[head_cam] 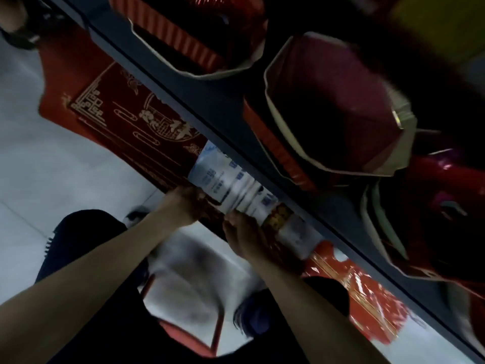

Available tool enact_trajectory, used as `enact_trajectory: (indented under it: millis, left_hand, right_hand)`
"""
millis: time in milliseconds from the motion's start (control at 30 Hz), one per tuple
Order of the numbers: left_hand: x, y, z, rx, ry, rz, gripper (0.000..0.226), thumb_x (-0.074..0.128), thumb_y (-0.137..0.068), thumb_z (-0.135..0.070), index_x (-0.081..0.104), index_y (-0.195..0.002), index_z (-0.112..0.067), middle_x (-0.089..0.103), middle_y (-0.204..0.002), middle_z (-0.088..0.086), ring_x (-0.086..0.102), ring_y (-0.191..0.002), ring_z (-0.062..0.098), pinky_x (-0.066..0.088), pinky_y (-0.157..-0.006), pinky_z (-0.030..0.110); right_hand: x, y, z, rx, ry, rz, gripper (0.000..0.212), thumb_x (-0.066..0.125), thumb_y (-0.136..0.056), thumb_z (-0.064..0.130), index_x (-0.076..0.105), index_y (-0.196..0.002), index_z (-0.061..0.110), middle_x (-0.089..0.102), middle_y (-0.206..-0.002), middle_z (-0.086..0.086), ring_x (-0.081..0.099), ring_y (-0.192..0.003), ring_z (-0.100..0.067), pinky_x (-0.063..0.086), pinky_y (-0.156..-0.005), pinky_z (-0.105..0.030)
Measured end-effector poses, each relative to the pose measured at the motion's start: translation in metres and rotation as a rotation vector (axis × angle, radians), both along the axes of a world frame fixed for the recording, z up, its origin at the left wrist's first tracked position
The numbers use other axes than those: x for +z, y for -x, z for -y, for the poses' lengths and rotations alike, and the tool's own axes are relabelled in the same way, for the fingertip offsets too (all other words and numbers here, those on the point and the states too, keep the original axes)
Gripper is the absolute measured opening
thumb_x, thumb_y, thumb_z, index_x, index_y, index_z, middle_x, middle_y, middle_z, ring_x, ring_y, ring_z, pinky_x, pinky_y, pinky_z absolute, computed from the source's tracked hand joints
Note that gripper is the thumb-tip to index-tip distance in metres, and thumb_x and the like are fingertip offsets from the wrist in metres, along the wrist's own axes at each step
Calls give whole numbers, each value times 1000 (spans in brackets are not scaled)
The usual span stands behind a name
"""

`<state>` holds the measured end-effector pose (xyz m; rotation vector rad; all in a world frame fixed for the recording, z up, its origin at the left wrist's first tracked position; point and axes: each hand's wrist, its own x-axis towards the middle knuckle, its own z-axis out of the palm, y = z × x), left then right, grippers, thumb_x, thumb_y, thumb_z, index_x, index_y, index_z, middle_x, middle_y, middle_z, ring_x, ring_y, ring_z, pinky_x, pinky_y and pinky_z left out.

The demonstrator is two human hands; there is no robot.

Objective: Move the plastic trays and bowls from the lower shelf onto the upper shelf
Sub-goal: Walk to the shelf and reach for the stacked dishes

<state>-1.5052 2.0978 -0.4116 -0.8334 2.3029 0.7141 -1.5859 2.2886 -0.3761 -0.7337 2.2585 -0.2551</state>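
Note:
The picture is dark, tilted and blurred. Octagonal red trays with beige rims stand on a dark shelf board (210, 106): one ribbed tray (183, 40) at the top, a maroon one (338, 106) in the middle, and a third (420, 232) at the right. Under the board lies a flat red box (126, 114) with gold patterns and a white label (228, 179). My left hand (183, 203) grips the box's near edge, fingers curled. My right hand (244, 232) lies against the box beside the label, and its fingers are too blurred to read.
Shiny red wrapped packages (364, 292) lie further right under the board. Below my arms are a pale tiled floor (52, 166), a red metal stool frame (217, 327) and my dark shoe (254, 319). A dark blurred shape (21, 24) sits in the top left corner.

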Motion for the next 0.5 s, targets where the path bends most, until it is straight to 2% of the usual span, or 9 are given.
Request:
enact_trajectory:
  millis: [100, 167, 233, 300, 400, 500]
  left_hand:
    - [-22, 5, 11, -10, 43, -38, 28, 52, -98, -41, 72, -112, -27, 71, -113, 2, 67, -104, 27, 54, -88, 35]
    - [-20, 16, 12, -101, 22, -67, 29, 50, -101, -42, 71, -111, -26, 70, -113, 1, 68, -103, 24, 54, -87, 32]
    - [-16, 30, 10, -130, 19, -161, 31, 46, -105, -42, 67, -102, -19, 68, -103, 4, 69, -97, 27, 57, -84, 35]
    - [-8, 42, 4, -184, 86, -285, 36, 43, -108, -42, 66, -101, -15, 68, -99, 6, 70, -92, 28, 59, -82, 39]
    - [-8, 37, -4, -285, 202, -346, 33, 45, -107, -42, 68, -114, -19, 72, -112, 6, 70, -101, 29, 57, -82, 36]
    - [-4, 33, -16, -302, 189, -391, 29, 50, -105, -40, 69, -112, -19, 72, -115, 6, 69, -106, 31, 55, -84, 35]
  right_hand:
    - [-56, 5, -8, 52, 13, -126, 27, 55, -105, 29, 72, -113, 10, 75, -112, -10, 71, -108, -26, 52, -89, -30]
    - [-81, 6, -5, 89, 49, -166, 28, 52, -107, 22, 72, -116, 5, 74, -115, -13, 71, -108, -30, 57, -93, -38]
    - [-93, 9, 0, 191, 43, -189, 33, 45, -109, 20, 69, -125, 4, 69, -126, -14, 65, -117, -32, 51, -103, -43]
    - [-98, 12, -1, 190, 48, -177, 34, 42, -111, 27, 66, -131, 13, 64, -136, -6, 58, -126, -25, 44, -109, -38]
    - [-99, 17, -9, 190, 91, -232, 34, 43, -110, 31, 67, -128, 15, 62, -139, -5, 58, -126, -27, 47, -105, -42]
    - [-78, 22, -15, 111, 128, -204, 30, 50, -107, 41, 65, -121, 21, 70, -122, -5, 67, -113, -27, 55, -92, -41]
